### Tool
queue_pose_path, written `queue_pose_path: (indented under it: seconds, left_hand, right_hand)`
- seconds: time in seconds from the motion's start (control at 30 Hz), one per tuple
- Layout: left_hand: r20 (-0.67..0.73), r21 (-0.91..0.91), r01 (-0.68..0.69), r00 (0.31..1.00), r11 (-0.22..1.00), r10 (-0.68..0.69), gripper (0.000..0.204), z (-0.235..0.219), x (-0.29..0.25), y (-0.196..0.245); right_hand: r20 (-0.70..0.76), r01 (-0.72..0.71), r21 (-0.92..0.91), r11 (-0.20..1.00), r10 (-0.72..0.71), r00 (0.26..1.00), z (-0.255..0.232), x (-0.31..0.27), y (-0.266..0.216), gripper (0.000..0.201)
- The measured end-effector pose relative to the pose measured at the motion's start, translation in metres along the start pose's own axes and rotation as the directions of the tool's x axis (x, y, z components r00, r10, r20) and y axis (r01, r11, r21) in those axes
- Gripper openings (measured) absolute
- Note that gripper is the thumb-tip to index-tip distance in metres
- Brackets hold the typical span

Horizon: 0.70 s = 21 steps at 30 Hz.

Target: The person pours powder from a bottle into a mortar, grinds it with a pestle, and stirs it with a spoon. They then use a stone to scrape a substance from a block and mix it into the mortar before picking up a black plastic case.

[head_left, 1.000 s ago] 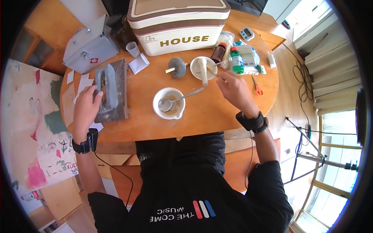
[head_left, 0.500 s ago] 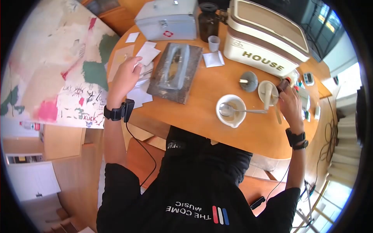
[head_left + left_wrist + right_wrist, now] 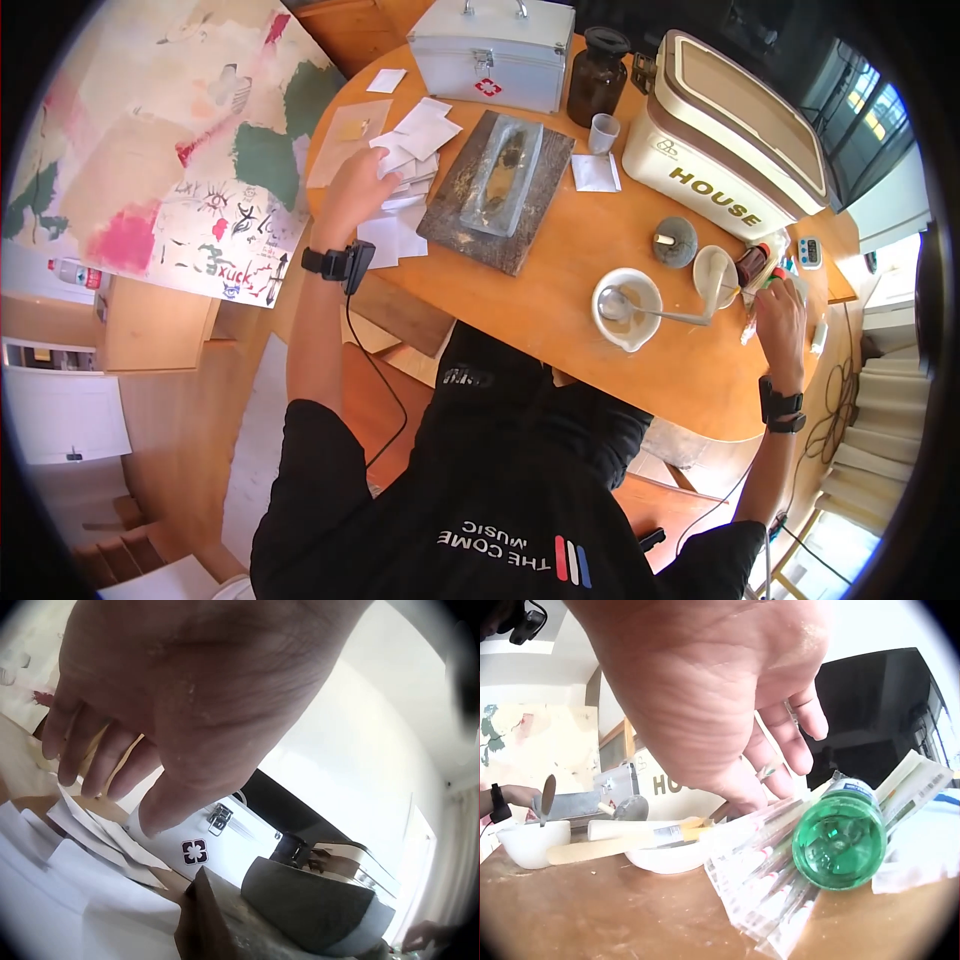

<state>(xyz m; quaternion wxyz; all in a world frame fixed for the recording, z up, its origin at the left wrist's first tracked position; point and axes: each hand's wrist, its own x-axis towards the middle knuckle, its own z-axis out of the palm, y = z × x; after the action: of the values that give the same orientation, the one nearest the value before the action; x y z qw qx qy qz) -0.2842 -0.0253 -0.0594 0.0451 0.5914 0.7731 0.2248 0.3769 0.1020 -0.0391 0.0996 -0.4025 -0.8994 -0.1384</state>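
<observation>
My left hand (image 3: 360,190) is at the left, its slack fingers over the overlapping white papers (image 3: 425,130); the left wrist view shows the hand (image 3: 195,697) above the papers (image 3: 105,885), holding nothing visible. At the table's right side is my right hand (image 3: 782,325), by the green-capped bottle. In the right wrist view, the fingers of the hand (image 3: 712,690) are slightly bent behind clear plastic packets (image 3: 761,881) and the green bottle (image 3: 840,847), whose base faces the camera. Whether the fingertips touch a packet cannot be told.
A grey trough-shaped stone (image 3: 475,190) lies on a dark board (image 3: 445,225). Rightward are a white bowl (image 3: 603,290) with a spoon, a round grey object (image 3: 675,243) and a brown bottle (image 3: 750,262). Behind stand a metal case (image 3: 530,75), dark jar (image 3: 597,85) and HOUSE box (image 3: 700,175).
The head view has swung left. My left hand has gone from the grey stone to the papers. The right hand has shifted from beside the small dish to the bottles and packets.
</observation>
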Motion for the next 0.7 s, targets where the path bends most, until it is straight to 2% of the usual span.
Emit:
queue_pose_path:
  seconds: [0.07, 0.17, 0.37, 0.5, 0.57, 0.63, 0.67, 0.7]
  left_hand:
    - [-0.077, 0.068, -0.087, 0.993, 0.994, 0.092, 0.052, 0.008, 0.009, -0.006]
    - [0.036, 0.017, 0.088, 0.995, 0.996, -0.089, 0.056, 0.003, 0.02, -0.002]
    - [0.117, -0.096, 0.039, 0.993, 0.995, -0.027, 0.06, 0.004, 0.039, -0.02]
    - [0.138, -0.072, 0.092, 0.987, 0.993, -0.082, 0.058, 0.011, 0.046, -0.034]
    - [0.199, -0.126, 0.119, 0.976, 0.985, -0.092, 0.055, 0.013, 0.052, -0.044]
    - [0.204, -0.223, 0.067, 0.979, 0.973, -0.02, 0.057, 0.021, 0.058, -0.059]
    - [0.216, -0.228, 0.062, 0.976, 0.972, -0.011, 0.061, 0.03, 0.064, -0.077]
    - [0.219, -0.205, 0.09, 0.975, 0.975, -0.044, 0.063, 0.03, 0.066, -0.075]
  right_hand:
    - [-0.008, -0.009, 0.009, 1.0, 0.009, 1.0, -0.008, -0.004, 0.0, 0.008]
    - [0.0, -0.02, -0.027, 0.999, 0.02, 1.0, -0.02, -0.01, 0.002, 0.007]
    - [-0.054, -0.087, 0.051, 0.995, 0.089, 0.995, -0.023, -0.025, 0.011, 0.008]
    - [-0.061, -0.127, 0.114, 0.985, 0.134, 0.989, -0.014, -0.036, 0.009, 0.008]
    - [-0.073, -0.15, 0.138, 0.979, 0.161, 0.984, -0.017, -0.037, 0.0, 0.005]
    - [-0.075, -0.202, 0.192, 0.96, 0.219, 0.973, -0.021, -0.036, -0.012, 0.002]
    - [-0.069, -0.219, 0.22, 0.951, 0.239, 0.969, -0.022, -0.035, -0.016, 0.001]
    - [-0.062, -0.235, 0.254, 0.938, 0.258, 0.964, -0.021, -0.035, -0.02, 0.002]
